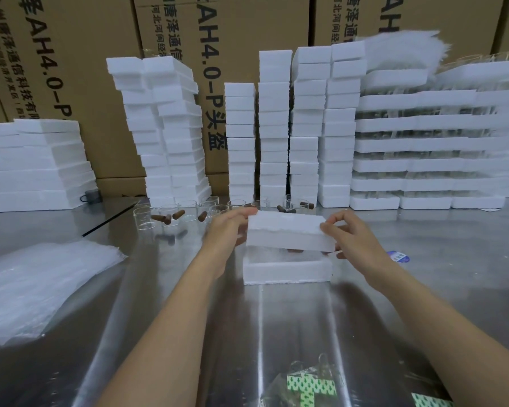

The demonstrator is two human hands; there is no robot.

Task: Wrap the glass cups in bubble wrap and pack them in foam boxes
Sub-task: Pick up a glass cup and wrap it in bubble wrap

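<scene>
My left hand point(229, 228) and right hand point(351, 237) gripped the foam lid point(288, 234) by its ends, just above the foam box point(287, 272).

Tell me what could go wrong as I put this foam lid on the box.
1. The white rectangular foam lid hangs slightly tilted over the white foam box base; lowered like that, it may crush an edge or pinch the contents.
2. The clear glass cups stand unwrapped just behind your left hand; a backward nudge could knock them.
3. The leaning stack of white foam boxes behind them might topple onto the glass.
</scene>
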